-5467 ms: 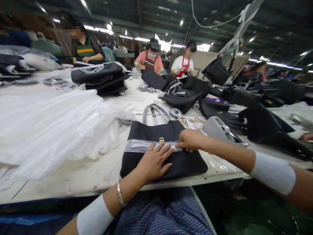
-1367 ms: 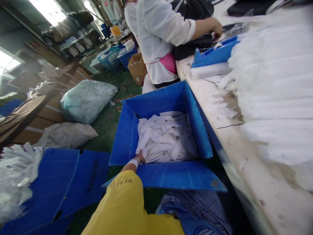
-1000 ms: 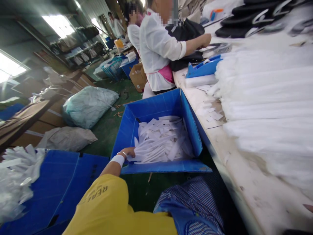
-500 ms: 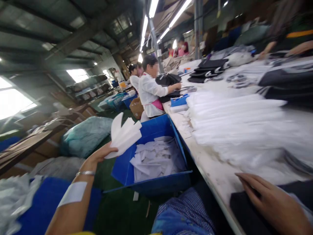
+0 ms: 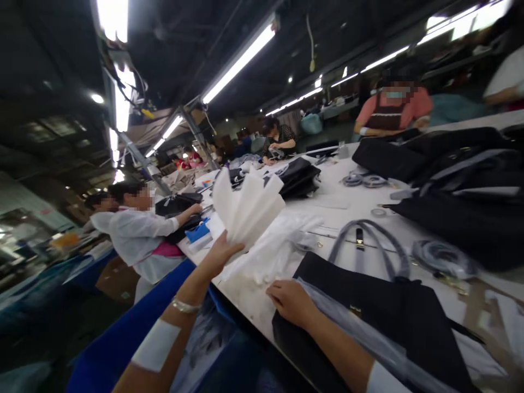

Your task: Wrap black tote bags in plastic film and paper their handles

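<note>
My left hand (image 5: 226, 252) pinches several white strips (image 5: 248, 210) at one end. They look like paper or thin foam and spread like a fan above the table edge. My right hand (image 5: 291, 301) lies over the left side of a black handbag (image 5: 380, 308), its fingers bent and pressed together. Whatever may be beneath those fingers is hidden. The bag lies flat, with grey-wrapped handles (image 5: 370, 245) standing up and clear plastic film (image 5: 347, 311) across it. Behind the strips, a heap of white soft wrapping (image 5: 274, 248) covers part of the table.
A blue bin (image 5: 135, 322) stands below the table edge (image 5: 245, 314) at left. Black bags (image 5: 470, 218) and coiled handles (image 5: 444, 259) lie to the right. A co-worker in white (image 5: 139, 234) sits at left; another in an apron (image 5: 391, 112) is across the table.
The view has swung right, bringing the handbag and table into sight. The strips in my left hand are now by the table edge rather than beside the blue bin. My right fingers are more bent.
</note>
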Demonstrator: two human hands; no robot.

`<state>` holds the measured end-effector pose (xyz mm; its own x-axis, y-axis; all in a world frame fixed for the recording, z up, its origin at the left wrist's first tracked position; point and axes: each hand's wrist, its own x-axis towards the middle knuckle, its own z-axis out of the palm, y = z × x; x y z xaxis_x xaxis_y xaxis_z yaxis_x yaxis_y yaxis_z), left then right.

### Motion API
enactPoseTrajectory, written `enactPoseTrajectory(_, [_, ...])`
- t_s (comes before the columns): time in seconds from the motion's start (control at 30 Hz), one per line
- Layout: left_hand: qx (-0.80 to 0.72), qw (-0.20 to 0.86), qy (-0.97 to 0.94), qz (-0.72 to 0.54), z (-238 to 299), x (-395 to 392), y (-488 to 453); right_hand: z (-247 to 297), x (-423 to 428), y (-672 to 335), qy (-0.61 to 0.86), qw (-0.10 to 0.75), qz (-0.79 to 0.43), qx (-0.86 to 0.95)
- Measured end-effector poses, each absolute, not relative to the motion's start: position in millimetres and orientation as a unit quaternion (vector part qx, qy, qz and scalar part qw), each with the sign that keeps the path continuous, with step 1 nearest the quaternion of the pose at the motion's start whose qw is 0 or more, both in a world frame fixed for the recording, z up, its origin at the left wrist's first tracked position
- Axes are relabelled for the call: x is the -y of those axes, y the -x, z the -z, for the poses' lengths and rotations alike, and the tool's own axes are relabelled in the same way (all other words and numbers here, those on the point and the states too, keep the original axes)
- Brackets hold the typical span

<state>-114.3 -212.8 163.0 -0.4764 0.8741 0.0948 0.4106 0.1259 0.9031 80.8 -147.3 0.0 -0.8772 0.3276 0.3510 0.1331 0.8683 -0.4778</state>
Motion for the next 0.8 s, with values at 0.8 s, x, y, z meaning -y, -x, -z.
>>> enactPoseTrajectory(0.8, [-0.723, 0.023, -0.627, -0.29, -134, 21, 44, 6, 138, -75, 0.126, 0.424, -0.486, 0.754])
